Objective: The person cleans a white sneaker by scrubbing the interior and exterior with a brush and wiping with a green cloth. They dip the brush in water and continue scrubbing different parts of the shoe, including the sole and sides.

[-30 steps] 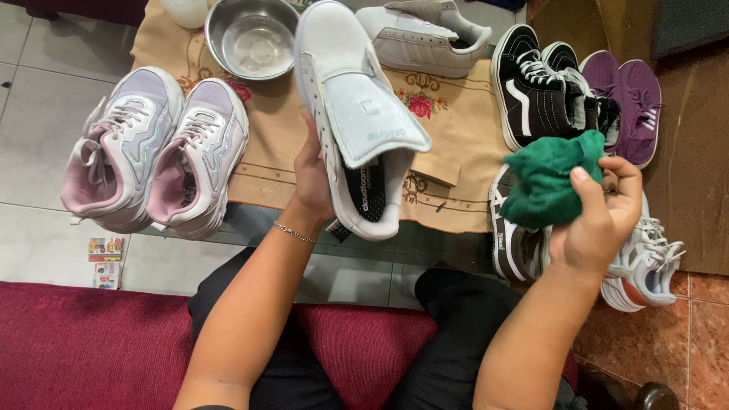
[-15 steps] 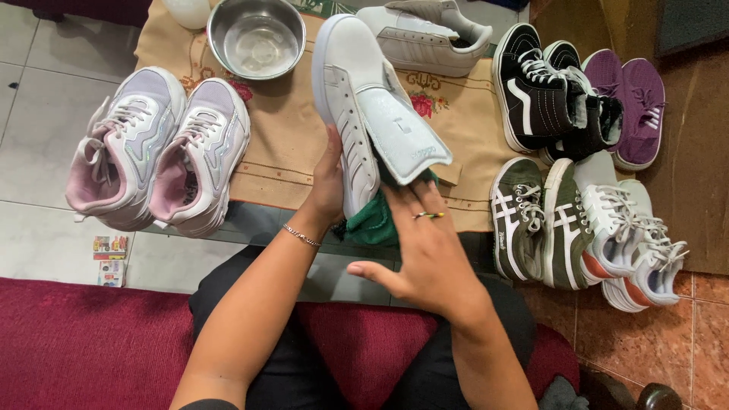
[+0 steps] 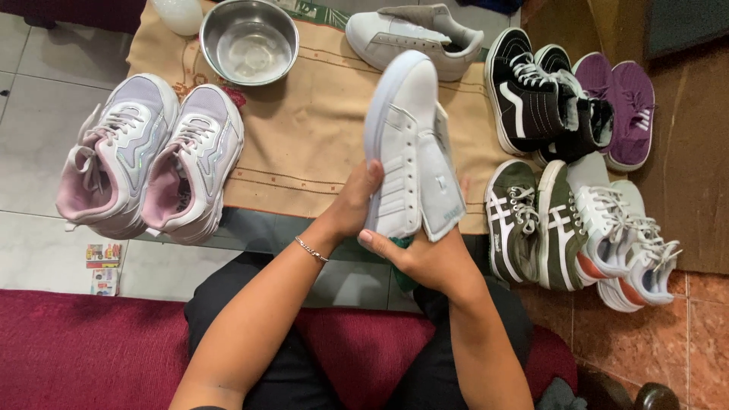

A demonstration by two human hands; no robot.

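The left hand (image 3: 355, 203) curls around the side of a white sneaker (image 3: 402, 152), thumb on the sole edge, holding it tilted up above the beige cloth (image 3: 304, 144) on the floor. The right hand (image 3: 425, 258) closes under the heel end, pressing a green rag (image 3: 402, 244) (only a sliver shows below the shoe) against it; its fingers are folded around rag and heel together. The sneaker's tongue hangs loose on the right side.

To wipe well, I judge the left hand should keep a firm brace so the shoe does not twist, while the right works the rag in short strokes along the heel and sole rim.

A steel bowl (image 3: 249, 39) sits beyond, lilac sneakers (image 3: 152, 156) to the left, the other white sneaker (image 3: 414, 34) and black high-tops (image 3: 539, 95) farther off.
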